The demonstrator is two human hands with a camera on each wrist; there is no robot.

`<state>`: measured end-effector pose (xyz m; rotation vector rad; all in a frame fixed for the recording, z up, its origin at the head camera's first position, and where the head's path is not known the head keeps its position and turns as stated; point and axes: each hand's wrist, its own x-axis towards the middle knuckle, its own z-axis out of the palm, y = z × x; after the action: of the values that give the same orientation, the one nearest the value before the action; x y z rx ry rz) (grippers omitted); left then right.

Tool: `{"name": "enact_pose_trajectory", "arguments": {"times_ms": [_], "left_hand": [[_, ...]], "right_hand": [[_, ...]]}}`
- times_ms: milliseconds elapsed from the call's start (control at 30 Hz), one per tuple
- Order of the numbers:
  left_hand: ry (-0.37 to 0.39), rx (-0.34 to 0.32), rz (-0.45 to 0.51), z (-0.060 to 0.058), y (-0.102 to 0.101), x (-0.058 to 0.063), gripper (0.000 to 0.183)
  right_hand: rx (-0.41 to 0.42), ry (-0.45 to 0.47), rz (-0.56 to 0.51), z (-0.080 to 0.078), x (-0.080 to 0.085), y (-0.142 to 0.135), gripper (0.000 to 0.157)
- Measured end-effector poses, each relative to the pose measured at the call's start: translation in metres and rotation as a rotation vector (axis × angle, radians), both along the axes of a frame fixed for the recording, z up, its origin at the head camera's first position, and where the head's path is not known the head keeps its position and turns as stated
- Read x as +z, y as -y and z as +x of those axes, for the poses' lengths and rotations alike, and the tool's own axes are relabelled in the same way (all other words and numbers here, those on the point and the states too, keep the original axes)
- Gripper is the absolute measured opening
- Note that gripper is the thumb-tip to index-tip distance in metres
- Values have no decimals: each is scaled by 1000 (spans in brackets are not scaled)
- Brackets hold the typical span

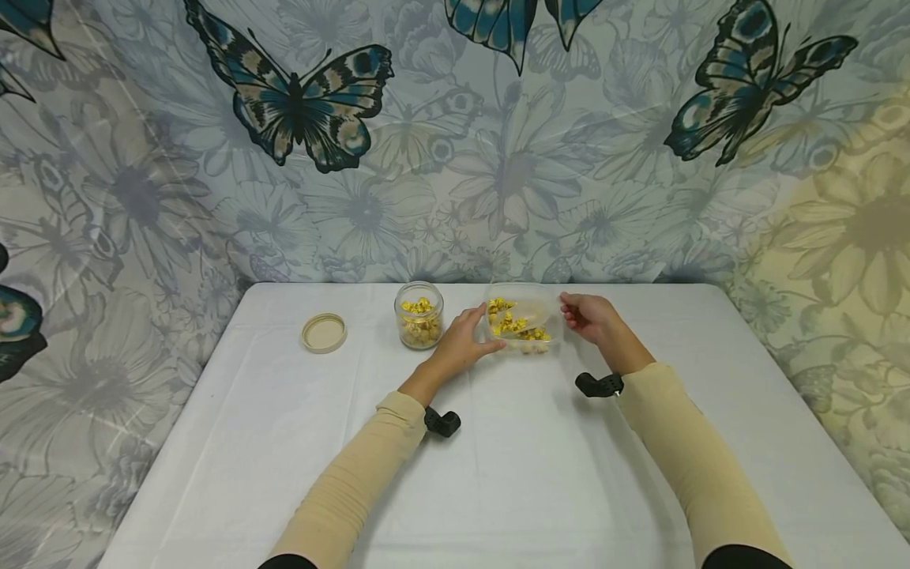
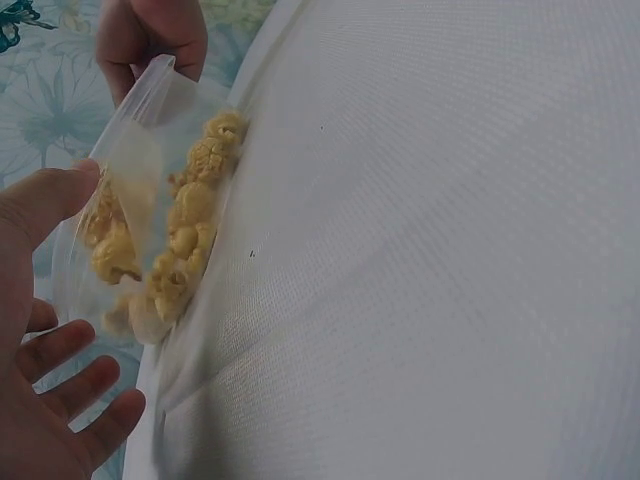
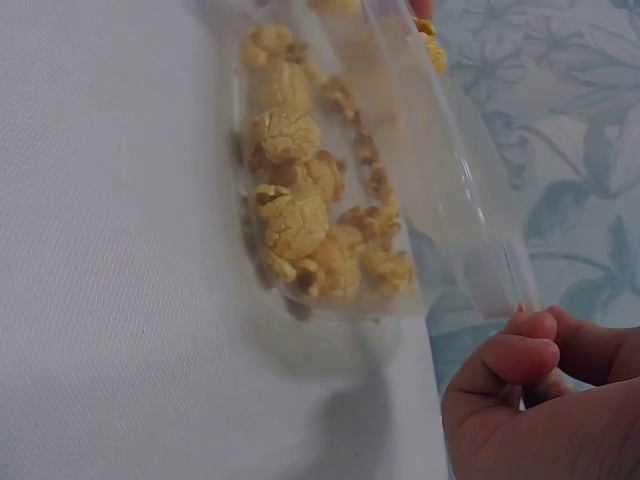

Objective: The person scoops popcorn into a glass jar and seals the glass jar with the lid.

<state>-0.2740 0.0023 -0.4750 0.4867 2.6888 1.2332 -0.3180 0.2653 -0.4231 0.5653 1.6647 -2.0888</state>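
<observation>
A clear plastic container (image 1: 551, 314) with yellow popcorn (image 1: 503, 324) in it is at the back of the table, right of centre. At its left side is my left hand (image 1: 458, 343), fingers spread; in the left wrist view the thumb touches the container's rim while the other fingers stand apart from it. My right hand (image 3: 540, 400) pinches the rim at the opposite corner between thumb and curled fingers. The container appears tilted, with popcorn gathered along its lower side. Just left of my left hand stands an uncovered glass jar (image 1: 419, 336), also holding popcorn.
A round beige lid (image 1: 324, 333) lies on the white-covered table (image 1: 498, 466), left of the jar. Behind the table's back edge hangs a butterfly-and-flower backdrop (image 1: 512, 182). Each wrist carries a small black camera.
</observation>
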Motion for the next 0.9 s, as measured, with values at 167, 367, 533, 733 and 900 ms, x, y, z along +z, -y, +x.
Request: {"name": "enact_pose_trajectory", "arguments": {"times_ms": [167,367,533,733,900], "left_hand": [[-6,3,-7,0,-1,1,87],[-2,6,-11,0,-1,2,87],[1,2,-7,0,-1,1,87],[-5,0,-13,0,-1,1,88],[-5,2,-14,0,0,2,87]], "right_hand": [[19,-52,76,5,6,4,24],[31,-31,118,5,7,6,20],[13,26,122,4,7,6,21],[-7,75,54,2,7,3,27],[-31,101,-12,1,5,0,30]]}}
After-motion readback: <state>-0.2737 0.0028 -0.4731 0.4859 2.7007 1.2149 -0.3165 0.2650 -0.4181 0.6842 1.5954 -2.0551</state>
